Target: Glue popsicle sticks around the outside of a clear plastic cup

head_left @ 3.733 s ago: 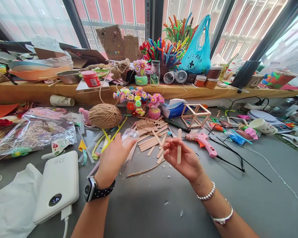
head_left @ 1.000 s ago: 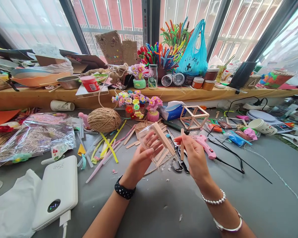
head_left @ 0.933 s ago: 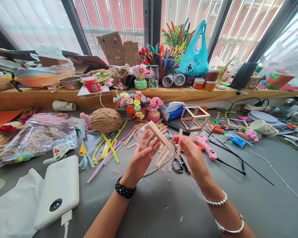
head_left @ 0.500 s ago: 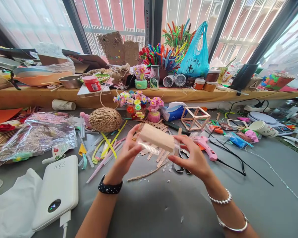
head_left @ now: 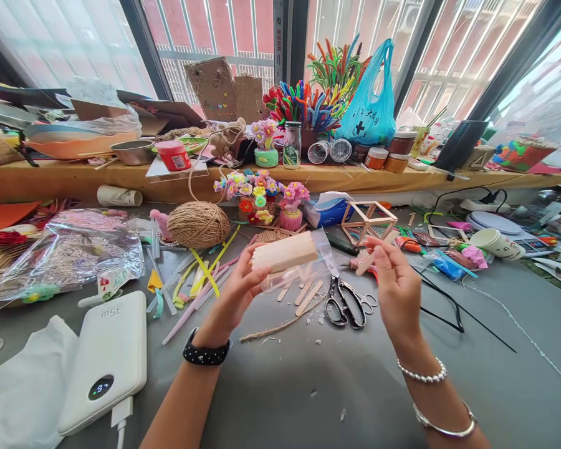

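Note:
A clear plastic bag packed with wooden craft sticks (head_left: pixel 285 254) is gripped at its left end by my left hand (head_left: pixel 236 290), its open end toward the right. Pinched in my right hand (head_left: pixel 395 284) is a single craft stick (head_left: pixel 365 263), held apart from the bag. Beneath the bag lie several loose craft sticks (head_left: pixel 308 298) on the grey table. Black-handled scissors (head_left: pixel 346 302) rest between my hands, with a smaller pair partly showing beside them. The pink glue gun behind my right hand is mostly hidden.
A twine ball (head_left: pixel 199 225), yellow and pink strips (head_left: pixel 206 274) and a white power bank (head_left: pixel 107 362) stand to the left. Behind are a stick-built frame (head_left: pixel 368 222) and craft flowers (head_left: pixel 257 193). A black cable (head_left: pixel 449 312) runs along the right.
My right hand has left the bag and moved right, now pinching one craft stick. My left hand keeps the bag, which has turned slightly. The scissors show more fully.

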Demonstrator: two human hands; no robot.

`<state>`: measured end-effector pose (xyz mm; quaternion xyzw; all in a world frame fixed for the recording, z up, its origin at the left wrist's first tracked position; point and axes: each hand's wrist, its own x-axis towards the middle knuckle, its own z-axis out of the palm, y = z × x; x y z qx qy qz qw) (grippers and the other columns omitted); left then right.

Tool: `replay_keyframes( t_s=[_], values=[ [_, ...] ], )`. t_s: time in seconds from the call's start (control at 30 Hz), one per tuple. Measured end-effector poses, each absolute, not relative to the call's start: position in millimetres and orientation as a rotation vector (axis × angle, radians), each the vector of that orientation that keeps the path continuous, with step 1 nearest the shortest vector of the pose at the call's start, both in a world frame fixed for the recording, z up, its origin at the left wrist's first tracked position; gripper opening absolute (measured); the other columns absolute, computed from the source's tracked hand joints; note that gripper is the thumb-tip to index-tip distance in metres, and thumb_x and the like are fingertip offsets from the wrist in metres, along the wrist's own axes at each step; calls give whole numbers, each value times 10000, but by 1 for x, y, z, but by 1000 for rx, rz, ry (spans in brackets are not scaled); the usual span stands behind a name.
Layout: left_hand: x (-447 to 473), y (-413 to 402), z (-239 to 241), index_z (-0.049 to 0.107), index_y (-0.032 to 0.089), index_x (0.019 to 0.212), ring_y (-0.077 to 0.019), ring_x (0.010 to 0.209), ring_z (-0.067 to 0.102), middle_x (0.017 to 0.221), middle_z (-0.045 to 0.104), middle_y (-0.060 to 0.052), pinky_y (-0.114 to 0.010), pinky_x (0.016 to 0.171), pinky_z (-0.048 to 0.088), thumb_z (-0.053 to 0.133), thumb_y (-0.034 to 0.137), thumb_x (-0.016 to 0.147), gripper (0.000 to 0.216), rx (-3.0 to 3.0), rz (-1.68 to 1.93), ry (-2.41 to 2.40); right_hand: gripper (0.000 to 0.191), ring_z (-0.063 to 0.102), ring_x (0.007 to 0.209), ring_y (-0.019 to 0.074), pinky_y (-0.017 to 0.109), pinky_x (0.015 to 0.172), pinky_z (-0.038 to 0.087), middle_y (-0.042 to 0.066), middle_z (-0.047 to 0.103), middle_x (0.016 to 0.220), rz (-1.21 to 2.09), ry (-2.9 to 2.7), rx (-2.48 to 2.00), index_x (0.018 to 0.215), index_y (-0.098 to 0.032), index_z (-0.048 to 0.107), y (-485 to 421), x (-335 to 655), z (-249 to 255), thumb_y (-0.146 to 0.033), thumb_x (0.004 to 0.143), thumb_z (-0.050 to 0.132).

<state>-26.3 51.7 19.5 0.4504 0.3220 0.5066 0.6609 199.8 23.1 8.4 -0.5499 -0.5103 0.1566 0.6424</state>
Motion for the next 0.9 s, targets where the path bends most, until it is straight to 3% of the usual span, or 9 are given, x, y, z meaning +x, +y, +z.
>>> replay_keyframes(
  t_s=[0.13, 0.3, 0.4, 0.53, 0.7, 0.9],
  values=[
    [-6, 46, 15, 564, 166, 945, -288, 1046, 566, 1064, 610, -111, -427, 958, 393, 605, 266, 691, 276, 584, 1065, 477, 293, 608, 793, 154, 344, 731, 496, 56, 642, 963, 437, -955, -1155, 1087, -220, 536, 24, 197, 10, -333, 816, 535],
    [15, 36, 10, 544, 171, 1004, -250, 1033, 578, 999, 629, -97, -421, 974, 376, 558, 260, 751, 269, 332, 978, 399, 617, 630, 734, 131, 300, 676, 527, -1, 648, 863, 605, -961, -975, 1271, -279, 301, 20, 186, 17, -247, 746, 623],
    [22, 32, 5, 516, 181, 1094, -220, 1058, 557, 1089, 600, -90, -401, 966, 385, 524, 318, 799, 325, 296, 890, 414, 520, 622, 691, 120, 280, 645, 529, -18, 620, 807, 684, -1046, -991, 1218, -268, 377, 17, 179, 19, -251, 753, 609],
    [28, 28, -1, 535, 140, 1051, -218, 1045, 561, 1147, 570, -99, -360, 971, 384, 538, 319, 792, 314, 323, 825, 443, 352, 621, 700, 127, 285, 642, 532, -18, 588, 797, 731, -1100, -993, 1069, -254, 457, 13, 172, 19, -272, 753, 611],
    [33, 23, -3, 505, 153, 1125, -221, 1000, 593, 1130, 585, -97, -393, 1011, 338, 544, 237, 796, 342, 448, 812, 382, 307, 593, 672, 119, 259, 603, 519, -25, 543, 735, 685, -1134, -1010, 1035, -248, 515, 10, 169, 19, -273, 747, 620],
    [32, 19, -2, 418, 229, 1269, -239, 1084, 540, 1175, 571, -93, -400, 960, 379, 553, 229, 803, 486, 649, 787, 476, 307, 545, 677, 106, 241, 603, 475, -26, 533, 740, 618, -1168, -1093, 1059, -254, 548, 9, 172, 21, -285, 760, 608]
  ],
)
